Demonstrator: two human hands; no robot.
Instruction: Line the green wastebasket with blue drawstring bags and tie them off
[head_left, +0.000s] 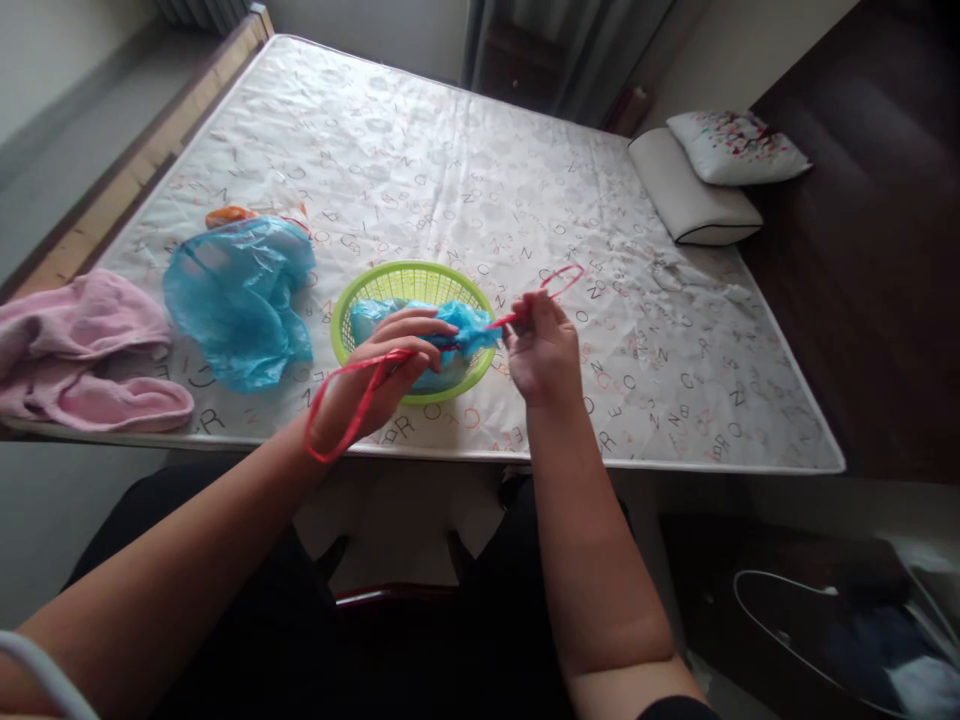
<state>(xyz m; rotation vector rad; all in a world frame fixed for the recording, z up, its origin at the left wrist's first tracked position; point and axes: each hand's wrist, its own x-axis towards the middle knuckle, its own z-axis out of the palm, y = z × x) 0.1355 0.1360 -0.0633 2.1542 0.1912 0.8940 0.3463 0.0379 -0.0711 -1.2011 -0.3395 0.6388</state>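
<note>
A blue plastic bag (474, 322) lies in a green plastic basket (337, 328), its gathered neck pulled out toward the right rim. My left hand (382, 372) is closed at the bag's neck, pinching one end of a red drawstring (364, 408), whose loop hangs back over my wrist. To the right of the basket, my right hand (546, 350) pinches the other end of the drawstring, and a small loop sticks out beyond my fingers. Between the two hands the neck is bunched tight. What the bag contains cannot be made out.
Left of the basket lies another blue plastic bag (240, 300), with something orange (229, 215) behind it. A pink cloth (90, 350) rests at the left edge of the mattress (465, 200). Two pillows, one beige (694, 195) and one flowered (731, 150), sit at the far right.
</note>
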